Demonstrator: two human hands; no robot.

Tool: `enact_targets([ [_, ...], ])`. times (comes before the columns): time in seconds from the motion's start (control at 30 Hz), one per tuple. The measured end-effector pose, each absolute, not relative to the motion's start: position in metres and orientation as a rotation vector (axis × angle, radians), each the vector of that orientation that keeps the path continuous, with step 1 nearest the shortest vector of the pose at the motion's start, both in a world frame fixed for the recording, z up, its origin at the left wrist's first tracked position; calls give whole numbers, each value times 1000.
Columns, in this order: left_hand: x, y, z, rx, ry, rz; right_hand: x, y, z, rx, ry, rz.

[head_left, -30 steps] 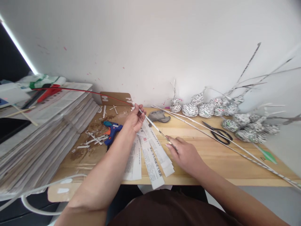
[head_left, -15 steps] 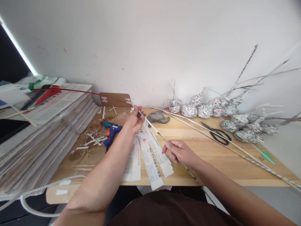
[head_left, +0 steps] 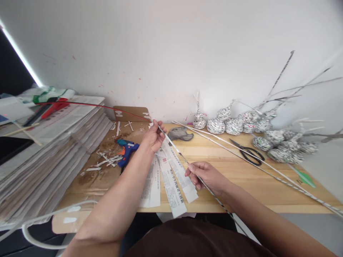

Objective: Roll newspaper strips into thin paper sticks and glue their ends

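Observation:
A long, thin rolled newspaper tube slants across the middle, its lower end running off past the table's front edge. My left hand is closed on the tube's upper part. From that hand a thin red rod extends left toward the wall; how it meets the tube is hidden by the fingers. Lower down, my right hand pinches the same tube between thumb and fingers. Printed newspaper strips lie fanned on the table beneath and between both hands.
A blue glue gun lies among paper scraps on cardboard. To the left rises a newspaper stack. Black scissors, long paper sticks and a grey cloth lie right. Woven paper gourds stand along the wall.
My right hand has turned slightly, so more of the tube below its fingers shows. The left hand keeps its place and grip on the tube.

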State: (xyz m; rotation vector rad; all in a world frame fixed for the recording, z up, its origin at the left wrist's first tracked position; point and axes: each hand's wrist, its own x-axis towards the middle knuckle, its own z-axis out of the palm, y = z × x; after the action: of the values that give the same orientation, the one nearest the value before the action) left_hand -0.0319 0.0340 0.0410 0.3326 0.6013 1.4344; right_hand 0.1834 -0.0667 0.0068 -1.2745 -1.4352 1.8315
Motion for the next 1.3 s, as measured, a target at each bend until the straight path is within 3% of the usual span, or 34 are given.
enact_targets([
  [0.2,-32,35,40,328,598,1457,173,-58,13,-1298,-1834,1221],
  [0.37,-33,34,43,290,561,1463,167,-50,13,-1072,-1396,1968],
  [0.43,-32,34,43,302,574,1459,165,-47,14,-1041,-1406,1996],
  [0.57,-30,33,42,329,597,1471,158,-40,14,-1105,-1517,1725],
  [0.73,-30,33,43,303,548,1436,155,-38,13,-908,-1281,2164],
  [0.93,-29,33,41,313,602,1462,151,-38,15,-1177,-1714,1380],
  [1.13,-29,33,40,331,579,1426,147,-36,15,-982,-1475,2004],
  [1.3,-29,33,40,368,646,1452,144,-28,19,-1158,-1748,1444],
])
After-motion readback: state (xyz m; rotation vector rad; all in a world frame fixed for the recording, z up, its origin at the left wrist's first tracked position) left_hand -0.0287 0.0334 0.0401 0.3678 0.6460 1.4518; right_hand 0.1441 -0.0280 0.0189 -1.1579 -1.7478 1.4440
